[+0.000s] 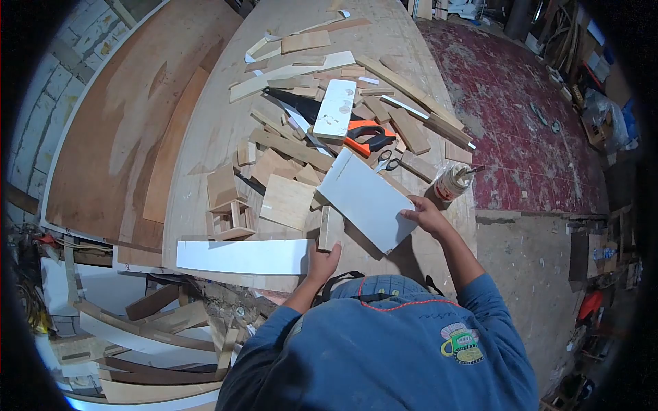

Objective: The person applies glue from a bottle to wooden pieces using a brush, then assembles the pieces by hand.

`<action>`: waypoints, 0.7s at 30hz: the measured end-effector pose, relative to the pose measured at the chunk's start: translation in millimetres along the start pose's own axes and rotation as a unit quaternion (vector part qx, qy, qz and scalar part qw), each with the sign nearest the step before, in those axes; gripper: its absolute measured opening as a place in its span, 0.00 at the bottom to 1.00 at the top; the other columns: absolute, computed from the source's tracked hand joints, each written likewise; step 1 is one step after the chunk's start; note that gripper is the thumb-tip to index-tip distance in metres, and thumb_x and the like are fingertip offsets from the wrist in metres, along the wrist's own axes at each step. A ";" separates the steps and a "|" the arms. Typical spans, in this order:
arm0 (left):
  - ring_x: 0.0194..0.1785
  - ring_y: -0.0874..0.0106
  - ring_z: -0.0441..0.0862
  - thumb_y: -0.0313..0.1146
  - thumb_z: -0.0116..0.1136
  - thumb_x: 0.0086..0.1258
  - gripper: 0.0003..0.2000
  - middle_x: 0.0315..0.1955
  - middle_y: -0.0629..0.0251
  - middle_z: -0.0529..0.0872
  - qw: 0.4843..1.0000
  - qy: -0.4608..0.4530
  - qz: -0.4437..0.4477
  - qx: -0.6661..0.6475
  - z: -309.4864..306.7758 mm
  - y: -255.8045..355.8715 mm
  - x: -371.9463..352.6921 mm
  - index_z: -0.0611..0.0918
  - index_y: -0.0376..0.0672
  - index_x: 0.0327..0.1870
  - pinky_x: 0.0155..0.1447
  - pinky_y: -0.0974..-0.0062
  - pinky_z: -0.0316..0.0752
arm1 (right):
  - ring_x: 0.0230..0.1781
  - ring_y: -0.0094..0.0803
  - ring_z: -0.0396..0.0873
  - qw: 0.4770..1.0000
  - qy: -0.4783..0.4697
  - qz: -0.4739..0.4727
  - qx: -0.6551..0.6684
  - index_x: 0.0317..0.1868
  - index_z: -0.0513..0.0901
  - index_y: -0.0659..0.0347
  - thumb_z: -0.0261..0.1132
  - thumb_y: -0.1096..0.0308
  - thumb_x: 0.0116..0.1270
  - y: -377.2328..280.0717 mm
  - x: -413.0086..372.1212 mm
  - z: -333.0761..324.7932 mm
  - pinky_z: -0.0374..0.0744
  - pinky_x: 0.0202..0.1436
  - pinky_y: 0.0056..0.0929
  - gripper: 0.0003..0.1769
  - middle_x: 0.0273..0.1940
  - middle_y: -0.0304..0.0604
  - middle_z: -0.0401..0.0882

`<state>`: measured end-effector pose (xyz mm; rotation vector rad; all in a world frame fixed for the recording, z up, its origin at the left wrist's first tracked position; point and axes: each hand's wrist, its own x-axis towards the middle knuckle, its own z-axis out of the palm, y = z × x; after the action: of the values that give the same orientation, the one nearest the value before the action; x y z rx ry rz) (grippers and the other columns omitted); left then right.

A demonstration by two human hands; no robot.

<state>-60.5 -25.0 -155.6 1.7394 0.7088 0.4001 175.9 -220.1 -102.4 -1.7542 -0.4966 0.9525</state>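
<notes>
My right hand (428,215) grips the right edge of a white rectangular board (367,198), thumb on its top face. The board sits tilted over the near middle of the workbench. My left hand (323,263) is closed around the lower end of a short wooden block (331,229), which stands close to the board's lower left side. A long white strip (240,257) lies along the bench's near edge, its right end beside my left hand. Left of the block are a pale plywood square (286,203) and a small open wooden box frame (232,218).
Beyond the board lie a handsaw with an orange and black handle (370,137), scissors (387,162), a white block (335,108) and many wood offcuts. A glue jar (452,182) with a brush stands at the right edge. Large plywood sheets (130,123) lean at left.
</notes>
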 end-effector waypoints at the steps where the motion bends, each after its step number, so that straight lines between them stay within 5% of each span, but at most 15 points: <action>1: 0.36 0.68 0.85 0.31 0.58 0.64 0.12 0.34 0.58 0.87 1.000 0.000 0.001 0.000 0.0 0.4 0.2 0.82 0.34 0.44 0.41 0.71 0.78 | 0.35 0.26 0.79 1.000 0.008 0.004 0.012 0.54 0.78 0.65 0.65 0.69 0.62 2.4 2.2 0.6 0.76 0.39 0.25 0.19 0.38 0.40 0.82; 3: 0.40 0.62 0.86 0.33 0.58 0.64 0.12 0.34 0.52 0.87 1.000 -0.003 0.003 0.006 -0.6 2.4 -0.7 0.82 0.33 0.43 0.45 0.68 0.78 | 0.34 0.25 0.79 1.000 0.016 0.008 0.024 0.54 0.78 0.64 0.65 0.69 0.62 10.6 9.8 2.0 0.75 0.37 0.25 0.19 0.37 0.40 0.82; 21: 0.37 0.58 0.85 0.33 0.56 0.65 0.11 0.32 0.51 0.86 0.999 0.004 -0.033 0.009 3.3 -4.8 -5.6 0.82 0.34 0.42 0.41 0.65 0.78 | 0.38 0.24 0.78 0.974 0.058 0.056 0.212 0.54 0.78 0.66 0.61 0.70 0.67 33.3 37.6 42.7 0.75 0.44 0.24 0.16 0.41 0.38 0.82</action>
<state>-64.0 -30.3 -160.6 1.7277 0.7760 0.3561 161.0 -180.9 -153.2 -1.4483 -0.1058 0.9468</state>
